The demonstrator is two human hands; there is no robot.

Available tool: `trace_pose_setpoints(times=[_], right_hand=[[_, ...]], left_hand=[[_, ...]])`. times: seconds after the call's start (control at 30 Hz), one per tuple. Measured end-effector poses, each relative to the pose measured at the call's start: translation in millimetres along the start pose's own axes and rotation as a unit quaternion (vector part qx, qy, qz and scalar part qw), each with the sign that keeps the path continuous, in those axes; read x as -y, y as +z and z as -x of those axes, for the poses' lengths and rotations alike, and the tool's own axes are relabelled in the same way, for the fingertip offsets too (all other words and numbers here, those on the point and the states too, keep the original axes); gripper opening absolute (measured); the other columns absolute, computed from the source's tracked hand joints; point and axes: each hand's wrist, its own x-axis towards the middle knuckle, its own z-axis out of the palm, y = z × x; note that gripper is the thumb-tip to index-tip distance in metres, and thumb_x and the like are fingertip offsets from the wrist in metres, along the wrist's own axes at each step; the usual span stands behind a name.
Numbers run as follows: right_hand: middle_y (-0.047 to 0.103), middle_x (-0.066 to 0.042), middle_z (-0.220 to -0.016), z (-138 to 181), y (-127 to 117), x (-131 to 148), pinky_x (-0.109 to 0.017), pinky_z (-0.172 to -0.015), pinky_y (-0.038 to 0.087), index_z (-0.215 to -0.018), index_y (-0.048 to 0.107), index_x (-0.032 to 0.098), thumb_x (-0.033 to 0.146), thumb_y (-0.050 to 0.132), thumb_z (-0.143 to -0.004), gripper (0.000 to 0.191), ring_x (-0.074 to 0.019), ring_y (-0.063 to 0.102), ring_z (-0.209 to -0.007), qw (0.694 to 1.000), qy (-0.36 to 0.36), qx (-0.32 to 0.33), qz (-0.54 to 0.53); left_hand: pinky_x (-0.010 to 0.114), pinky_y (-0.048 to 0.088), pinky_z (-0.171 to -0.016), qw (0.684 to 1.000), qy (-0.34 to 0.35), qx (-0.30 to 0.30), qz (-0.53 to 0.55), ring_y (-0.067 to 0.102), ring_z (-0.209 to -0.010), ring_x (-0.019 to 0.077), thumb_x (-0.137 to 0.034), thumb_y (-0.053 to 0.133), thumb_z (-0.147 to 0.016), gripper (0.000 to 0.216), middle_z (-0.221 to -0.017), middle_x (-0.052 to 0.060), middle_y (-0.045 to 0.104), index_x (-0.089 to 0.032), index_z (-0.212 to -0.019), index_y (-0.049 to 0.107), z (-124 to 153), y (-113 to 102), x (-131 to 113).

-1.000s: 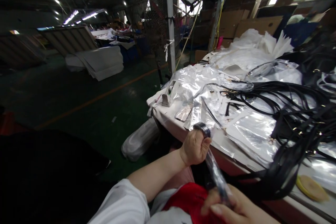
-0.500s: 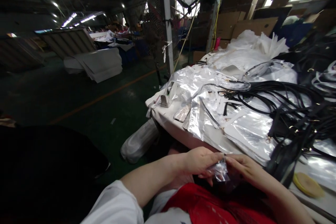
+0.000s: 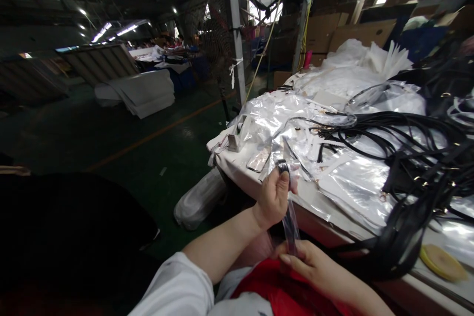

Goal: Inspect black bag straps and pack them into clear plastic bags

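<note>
My left hand (image 3: 274, 196) is raised in front of the table edge, its fingers closed around the upper end of a black strap in clear plastic (image 3: 291, 224). A dark loop shows above the thumb. Lower down, over my lap, my right hand (image 3: 305, 259) pinches the bottom of the same strip, which runs taut between both hands. Beside my right wrist, a thick bundle of black straps (image 3: 394, 242) hangs over the table edge; where it ends behind the arm is hidden.
The table (image 3: 240, 170) carries clear plastic bags (image 3: 270, 111), black straps with gold-coloured clasps, and a yellow round object (image 3: 442, 262) near the front right. A wrapped white bundle (image 3: 200, 200) lies on the floor below. A grey post (image 3: 236, 34) and a fan stand beyond.
My left hand has moved up and away from my right hand, and the plastic-covered strip now stretches between them. My right hand has come lower and left. The black strap bundle has shifted over the table edge.
</note>
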Motion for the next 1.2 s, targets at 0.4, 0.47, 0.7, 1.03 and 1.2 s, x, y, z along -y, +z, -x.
trace_pose_setpoints(times=[0.4, 0.47, 0.7, 1.03, 1.2], right_hand=[[0.062, -0.001, -0.070, 34.4, -85.9, -7.6, -0.022, -0.056, 0.043, -0.083, 0.070, 0.014, 0.049, 0.070, -0.081, 0.035, -0.0122, 0.054, -0.060, 0.993, 0.109, -0.021, -0.050], [0.064, -0.002, -0.072, 31.4, -79.6, -12.0, -0.022, -0.056, 0.043, -0.085, 0.069, 0.015, 0.051, 0.066, -0.085, 0.036, -0.0123, 0.056, -0.060, 0.992, 0.122, 0.016, -0.023], [0.070, -0.005, -0.073, 30.2, -65.0, -14.7, -0.027, -0.070, 0.047, -0.087, 0.072, 0.014, 0.057, 0.049, -0.094, 0.049, -0.0170, 0.062, -0.069, 0.986, 0.133, 0.101, -0.014], [0.069, -0.009, -0.115, 34.4, -89.3, -49.8, -0.036, -0.089, 0.051, -0.124, 0.058, 0.019, 0.053, 0.076, -0.072, 0.065, -0.0277, 0.064, -0.103, 0.984, 0.050, -0.169, 0.035], [0.071, -0.008, -0.100, 26.0, -76.3, -53.2, -0.034, -0.072, 0.055, -0.130, 0.056, 0.021, 0.060, 0.055, -0.087, 0.058, -0.0262, 0.066, -0.087, 0.965, 0.091, -0.224, 0.104]], left_hand=[[0.024, 0.041, -0.056, 0.843, -0.099, 0.474, -0.237, 0.055, -0.055, 0.0143, -0.063, 0.030, -0.095, 0.062, -0.060, 0.003, 0.060, -0.019, -0.062, 0.058, 25.1, -14.7, 7.6], [0.023, 0.039, -0.051, 0.805, -0.235, 0.522, -0.155, 0.051, -0.048, 0.0125, -0.077, 0.031, -0.087, 0.068, -0.052, 0.000, 0.054, -0.019, -0.057, 0.053, 22.7, -19.7, 10.8], [0.023, 0.037, -0.045, 0.753, -0.351, 0.545, -0.115, 0.045, -0.043, 0.0103, -0.089, 0.046, -0.066, 0.073, -0.049, -0.002, 0.050, -0.018, -0.058, 0.055, 24.6, -34.3, 28.6], [0.025, 0.050, -0.055, 0.836, -0.426, 0.240, 0.250, 0.024, -0.029, 0.0054, -0.066, 0.041, -0.092, 0.061, -0.033, -0.011, 0.029, -0.014, -0.067, 0.059, 8.9, -39.8, 15.0], [0.020, 0.048, -0.058, 0.836, -0.384, 0.084, 0.383, 0.025, -0.033, 0.0045, -0.058, 0.032, -0.099, 0.063, -0.037, -0.010, 0.026, -0.010, -0.071, 0.064, -14.6, -42.9, -1.6]])
